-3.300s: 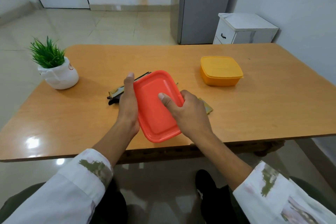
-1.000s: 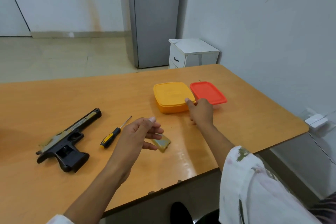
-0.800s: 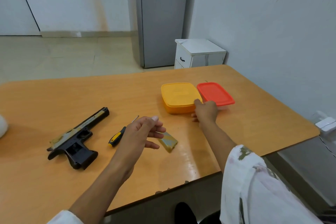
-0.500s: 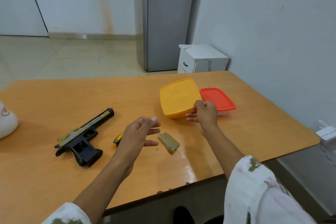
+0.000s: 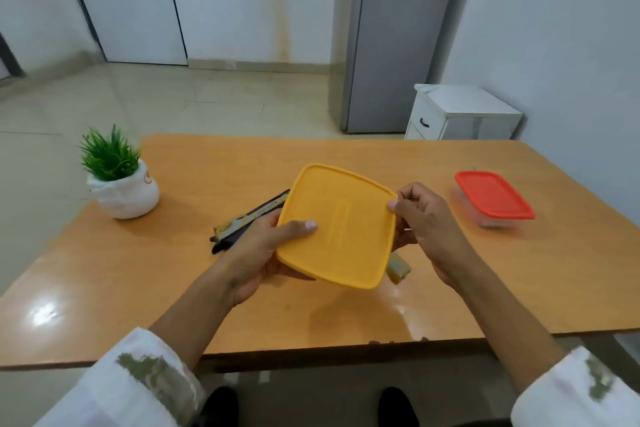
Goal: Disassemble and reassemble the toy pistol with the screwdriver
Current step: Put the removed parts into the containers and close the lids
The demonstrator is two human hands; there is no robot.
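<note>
Both hands hold a yellow lidded box (image 5: 341,225) above the middle of the wooden table (image 5: 450,274), tilted toward me. My left hand (image 5: 266,250) grips its left edge with the thumb on the lid. My right hand (image 5: 424,218) grips its right edge. The black toy pistol (image 5: 242,220) lies on the table behind the box, mostly hidden by my left hand and the box. A small olive pistol part (image 5: 398,269) peeks out under the box's lower right corner. The screwdriver is hidden.
A clear box with a red lid (image 5: 493,199) stands at the table's right side. A white pot with a green plant (image 5: 119,180) stands at the left. A white cabinet (image 5: 460,113) and a grey fridge (image 5: 391,35) stand beyond the table.
My right hand lifted the yellow box off the table and brought it to the middle. My left hand, empty before, now grips its left edge. The red-lidded box stayed at the right.
</note>
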